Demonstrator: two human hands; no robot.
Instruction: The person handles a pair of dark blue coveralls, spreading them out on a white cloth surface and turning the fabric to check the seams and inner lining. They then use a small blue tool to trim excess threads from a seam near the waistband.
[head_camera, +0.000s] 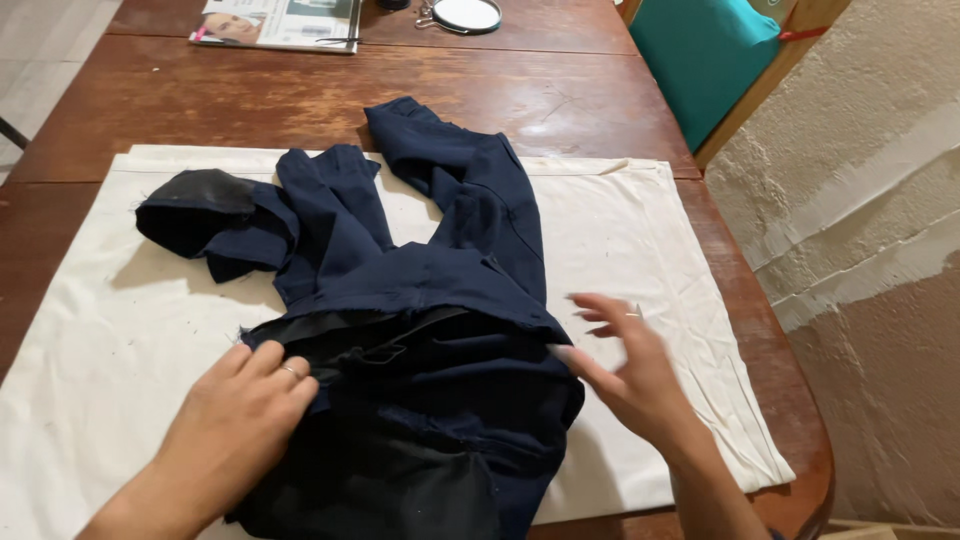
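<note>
Nearest the camera, left hand (240, 415) lies flat on the near left edge of a dark navy garment (430, 300), fingers together and pressing down on the fabric, ring visible on one finger. Right hand (630, 370) sits at the garment's right edge, fingers spread and loosely extended, fingertips touching or just off the cloth; slight blur, so contact cannot be told for certain. Neither hand pinches anything.

Garment is crumpled in the middle of a cream cloth (640, 230) spread over the wooden tabletop (300, 100). Darker black lining shows at the near end and at a bunched piece on the far left. Two leg- or sleeve-like parts run toward the far side.

Judgement: soft, limp woven fabric, light, not slippery, not fragile; it will fold and sag wherever unsupported. Best taken at a seam or hem edge, pinched with both hands apart, rather than mid-panel.

Far side of the tabletop: magazine (280, 22) at far left, small round mirror (465, 14) near centre. Teal chair (705, 55) stands at far right.
</note>
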